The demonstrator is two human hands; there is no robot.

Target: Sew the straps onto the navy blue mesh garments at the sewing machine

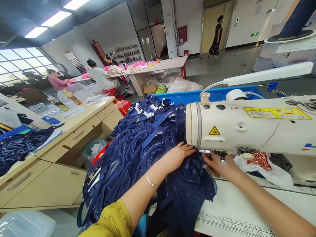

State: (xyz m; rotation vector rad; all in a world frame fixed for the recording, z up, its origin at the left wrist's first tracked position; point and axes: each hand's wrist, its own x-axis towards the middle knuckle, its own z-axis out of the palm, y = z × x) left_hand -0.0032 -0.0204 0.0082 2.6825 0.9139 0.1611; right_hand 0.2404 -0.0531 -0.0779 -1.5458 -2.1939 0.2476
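Observation:
A cream sewing machine (222, 128) stands over a navy mesh-like garment (195, 184), whose upper edge lies under the machine head. My left hand (178, 154) rests on the garment left of the needle area, fingers stretched out and lying flat, tips close to the metal presser parts. To the right of the presser foot (206, 151), my right hand (222, 165) has its fingers bent at the fabric's edge and appears to pinch it; some fingers are hidden behind the machine parts. A large heap of navy garments (138, 141) with straps and white labels piles up on the left.
A ruler-marked machine table (234, 214) lies in front. Left is a drawer desk (81, 131) with bottles and papers. Copper-coloured material (261, 161) sits on white cloth beneath the machine arm. Co-workers (98, 74) sit at tables behind; another person (216, 36) is near the doors.

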